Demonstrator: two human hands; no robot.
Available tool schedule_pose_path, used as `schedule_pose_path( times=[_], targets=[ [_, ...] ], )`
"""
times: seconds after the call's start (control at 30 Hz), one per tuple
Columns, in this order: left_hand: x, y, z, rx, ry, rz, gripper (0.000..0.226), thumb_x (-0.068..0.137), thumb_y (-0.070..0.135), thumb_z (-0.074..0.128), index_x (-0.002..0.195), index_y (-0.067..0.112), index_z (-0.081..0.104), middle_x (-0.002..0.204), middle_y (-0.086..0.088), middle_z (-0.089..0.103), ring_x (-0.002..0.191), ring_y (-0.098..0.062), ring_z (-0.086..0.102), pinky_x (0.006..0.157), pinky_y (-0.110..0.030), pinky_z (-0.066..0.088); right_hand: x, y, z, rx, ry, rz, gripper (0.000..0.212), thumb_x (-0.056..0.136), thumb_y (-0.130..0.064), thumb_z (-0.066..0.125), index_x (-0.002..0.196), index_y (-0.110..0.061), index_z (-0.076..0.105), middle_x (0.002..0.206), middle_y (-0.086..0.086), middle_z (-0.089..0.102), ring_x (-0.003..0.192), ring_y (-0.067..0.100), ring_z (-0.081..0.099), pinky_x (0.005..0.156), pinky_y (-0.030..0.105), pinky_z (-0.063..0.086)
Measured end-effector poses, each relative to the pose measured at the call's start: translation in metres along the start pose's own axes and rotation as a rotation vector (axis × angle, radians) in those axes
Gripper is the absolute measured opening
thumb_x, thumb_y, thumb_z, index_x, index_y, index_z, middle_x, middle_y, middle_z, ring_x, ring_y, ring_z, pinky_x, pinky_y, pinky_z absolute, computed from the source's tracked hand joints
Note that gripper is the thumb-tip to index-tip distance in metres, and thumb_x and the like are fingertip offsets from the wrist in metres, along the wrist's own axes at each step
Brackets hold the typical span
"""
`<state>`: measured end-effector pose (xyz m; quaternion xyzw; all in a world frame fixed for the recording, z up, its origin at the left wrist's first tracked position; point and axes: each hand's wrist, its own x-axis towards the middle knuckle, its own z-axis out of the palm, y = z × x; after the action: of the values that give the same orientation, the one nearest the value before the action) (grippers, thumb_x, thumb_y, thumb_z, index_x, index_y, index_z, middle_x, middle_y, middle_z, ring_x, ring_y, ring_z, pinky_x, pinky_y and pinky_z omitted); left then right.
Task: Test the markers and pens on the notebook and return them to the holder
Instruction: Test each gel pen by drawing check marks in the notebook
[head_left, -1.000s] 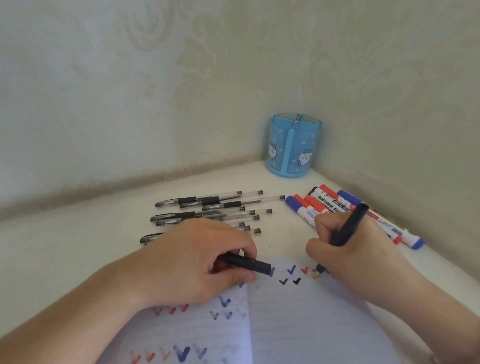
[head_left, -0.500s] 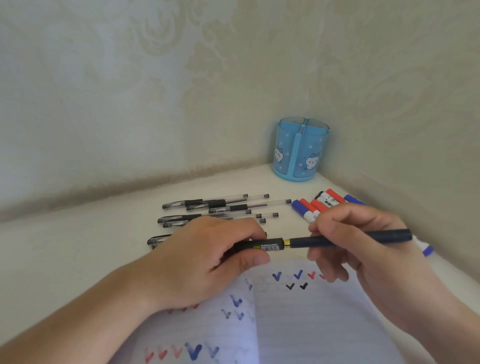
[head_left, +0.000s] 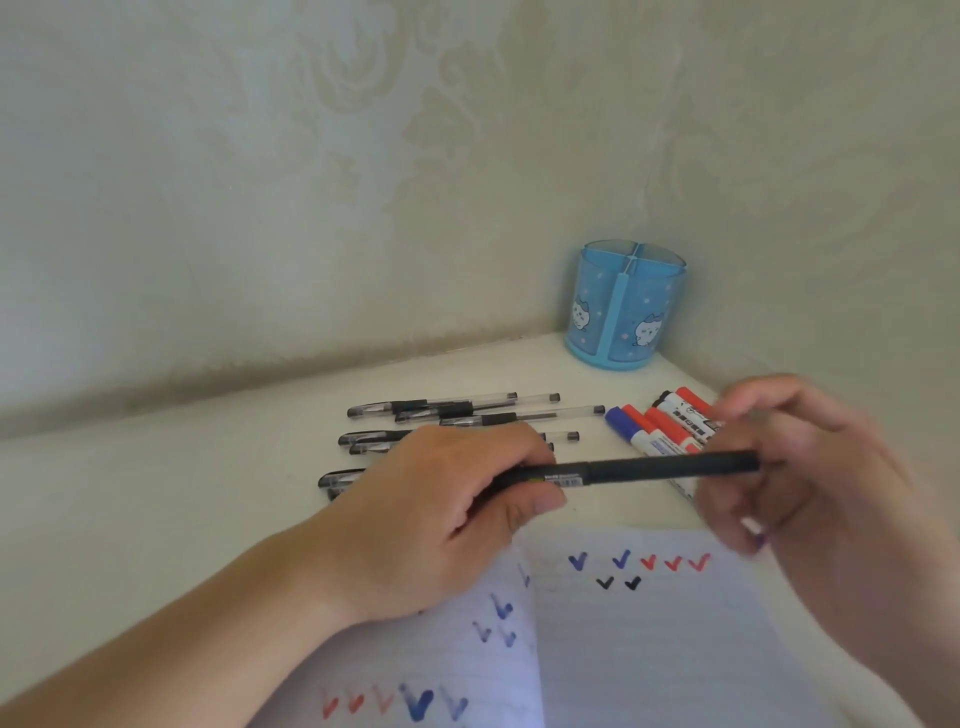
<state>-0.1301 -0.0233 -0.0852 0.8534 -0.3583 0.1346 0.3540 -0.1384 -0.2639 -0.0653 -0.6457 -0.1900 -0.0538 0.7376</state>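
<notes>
A black pen (head_left: 649, 467) lies level in the air above the top edge of the open notebook (head_left: 654, 654), which carries blue, red and black ticks. My left hand (head_left: 441, 514) grips the pen's left end, fingers and thumb curled round it. My right hand (head_left: 821, 493), blurred by motion, closes over the pen's right end and hides it. The blue holder (head_left: 626, 306), divided into compartments and printed with cats, stands in the corner with nothing showing in it.
Several clear black gel pens (head_left: 467, 413) lie side by side on the white desk behind my left hand. Blue and red markers (head_left: 649, 428) lie in a row to their right, partly under my right hand. Walls close the back and right.
The right hand lifted the pen off the paper and turned it level. Pen and cap have been pushed together; the gold tip no longer shows. The right hand slid toward the pen's right end.
</notes>
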Motion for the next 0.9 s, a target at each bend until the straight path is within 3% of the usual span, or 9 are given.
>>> schedule_pose_path(
  times=[0.17, 0.4, 0.53, 0.6, 0.67, 0.7, 0.8, 0.9],
  targets=[
    [0.003, -0.006, -0.001, 0.0, 0.095, -0.044, 0.018, 0.096, 0.042, 0.05, 0.088, 0.028, 0.059, 0.058, 0.01, 0.052, 0.05, -0.007, 0.046, 0.05, -0.009, 0.028, 0.004, -0.005, -0.004, -0.117, 0.08, -0.07, 0.044, 0.051, -0.052, 0.085, 0.072, -0.017, 0.07, 0.065, 0.007, 0.07, 0.044, 0.024, 0.053, 0.043, 0.02, 0.037],
    [0.003, -0.005, -0.001, -0.005, 0.125, -0.006, 0.012, 0.096, 0.036, 0.052, 0.087, 0.034, 0.059, 0.059, 0.024, 0.044, 0.051, 0.002, 0.043, 0.053, -0.005, 0.026, 0.002, -0.004, -0.003, -0.163, 0.097, -0.044, 0.045, 0.052, -0.057, 0.083, 0.073, -0.018, 0.073, 0.07, 0.01, 0.074, 0.046, 0.027, 0.06, 0.043, 0.019, 0.04],
    [0.002, -0.008, -0.002, 0.005, 0.138, -0.009, 0.015, 0.096, 0.036, 0.053, 0.086, 0.03, 0.061, 0.06, 0.017, 0.049, 0.052, -0.002, 0.044, 0.053, -0.008, 0.028, 0.001, -0.001, 0.001, -0.198, 0.124, -0.044, 0.05, 0.051, -0.059, 0.082, 0.075, -0.017, 0.072, 0.071, 0.011, 0.074, 0.046, 0.024, 0.061, 0.041, 0.018, 0.039],
    [0.002, -0.011, -0.003, 0.049, 0.129, -0.023, 0.019, 0.096, 0.039, 0.051, 0.088, 0.025, 0.062, 0.063, 0.013, 0.053, 0.055, -0.001, 0.046, 0.054, -0.008, 0.029, 0.001, 0.001, 0.004, -0.204, 0.14, -0.087, 0.041, 0.058, -0.051, 0.081, 0.078, -0.018, 0.07, 0.071, 0.01, 0.073, 0.047, 0.024, 0.06, 0.042, 0.017, 0.039],
    [0.003, -0.015, -0.004, 0.056, 0.113, -0.03, 0.02, 0.096, 0.041, 0.05, 0.09, 0.026, 0.062, 0.067, 0.012, 0.057, 0.057, -0.002, 0.05, 0.055, -0.009, 0.032, 0.002, 0.0, 0.006, -0.167, 0.153, -0.118, 0.022, 0.069, -0.029, 0.076, 0.087, -0.018, 0.068, 0.071, 0.012, 0.073, 0.048, 0.025, 0.06, 0.045, 0.015, 0.042],
    [0.004, -0.018, -0.004, 0.044, 0.113, -0.034, 0.02, 0.096, 0.041, 0.05, 0.091, 0.027, 0.063, 0.069, 0.012, 0.06, 0.059, -0.001, 0.052, 0.056, -0.008, 0.033, 0.002, 0.0, 0.005, -0.165, 0.15, -0.12, 0.023, 0.071, -0.02, 0.075, 0.092, -0.018, 0.068, 0.072, 0.013, 0.073, 0.05, 0.024, 0.061, 0.047, 0.015, 0.044],
    [0.005, -0.028, -0.006, 0.059, 0.152, -0.029, 0.018, 0.094, 0.041, 0.054, 0.097, 0.028, 0.066, 0.079, 0.016, 0.065, 0.069, 0.004, 0.057, 0.063, -0.008, 0.039, 0.003, 0.004, 0.005, -0.307, 0.096, -0.066, 0.026, 0.068, -0.032, 0.083, 0.089, -0.023, 0.073, 0.078, 0.006, 0.074, 0.056, 0.025, 0.063, 0.05, 0.027, 0.049],
    [0.005, -0.033, -0.006, 0.146, 0.226, 0.011, 0.025, 0.092, 0.036, 0.06, 0.1, 0.016, 0.073, 0.079, 0.017, 0.061, 0.071, 0.008, 0.053, 0.068, -0.006, 0.038, 0.007, 0.011, -0.001, -0.375, 0.059, 0.002, 0.022, 0.071, -0.015, 0.081, 0.081, -0.032, 0.071, 0.075, -0.001, 0.072, 0.059, 0.023, 0.064, 0.054, 0.029, 0.051]
  ],
)
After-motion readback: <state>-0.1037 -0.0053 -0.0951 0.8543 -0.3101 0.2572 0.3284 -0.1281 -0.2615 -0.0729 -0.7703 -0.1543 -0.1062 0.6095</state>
